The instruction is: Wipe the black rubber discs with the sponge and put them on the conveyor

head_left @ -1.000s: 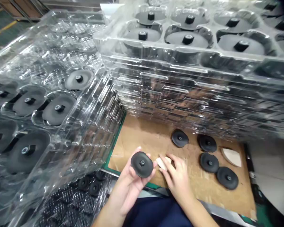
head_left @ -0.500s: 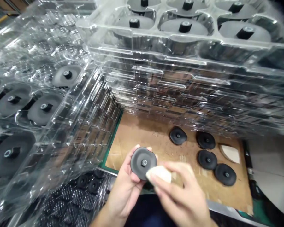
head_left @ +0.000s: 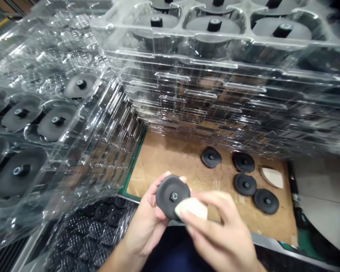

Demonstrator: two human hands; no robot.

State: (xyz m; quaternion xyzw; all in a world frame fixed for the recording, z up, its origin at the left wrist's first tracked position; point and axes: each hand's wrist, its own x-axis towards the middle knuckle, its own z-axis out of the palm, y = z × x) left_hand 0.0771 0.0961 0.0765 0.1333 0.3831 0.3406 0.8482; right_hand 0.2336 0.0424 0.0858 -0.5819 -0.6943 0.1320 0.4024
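My left hand [head_left: 147, 224] is closed around the rim of a black round disc [head_left: 166, 190] with a short hub at its centre, hub side facing me. Between the thumb and fingers of my right hand [head_left: 222, 230] is a cream wedge-shaped pad [head_left: 195, 208]. The pad's tip lies against the lower right edge of the disc, beside the hub. Below and beyond my hands a sheet of cardboard [head_left: 155, 153] covers the work surface. On it lie several similar discs, among them a lone black disc [head_left: 211, 157], and a second cream wedge [head_left: 272, 177].
A tall stack of clear plastic trays [head_left: 187, 81] rises at the back, its top tray holding discs. More clear trays [head_left: 102, 139] stand at the left, with discs in some pockets. Lower left, a dark tray [head_left: 85, 241] contains small round parts. A pale surface [head_left: 320, 189] lies at the right.
The view has shifted slightly. The disc in my left hand is tilted a little differently, while the cream pad stays against its lower right edge.
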